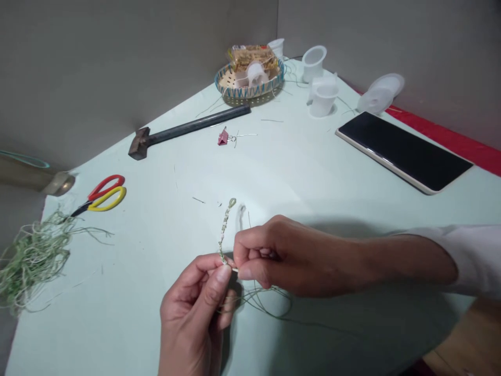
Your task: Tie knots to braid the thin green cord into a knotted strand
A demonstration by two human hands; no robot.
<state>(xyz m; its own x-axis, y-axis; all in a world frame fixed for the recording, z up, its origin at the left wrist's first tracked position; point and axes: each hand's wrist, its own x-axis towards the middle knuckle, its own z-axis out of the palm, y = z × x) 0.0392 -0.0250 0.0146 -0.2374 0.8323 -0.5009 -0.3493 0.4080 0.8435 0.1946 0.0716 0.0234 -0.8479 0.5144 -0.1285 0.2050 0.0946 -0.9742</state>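
A thin braided green cord with a loop at its far end stands up from between my fingers near the table's front. My left hand pinches the cord's lower end between thumb and forefinger. My right hand comes in from the right, and its fingertips pinch the same spot, touching the left hand's fingers. Loose green threads trail from the pinch over the pale green table under my right hand.
Red and yellow scissors and a tangle of green thread lie at the left. A hammer, a pink binder clip, a woven basket, white plastic spools and a dark tablet sit further back.
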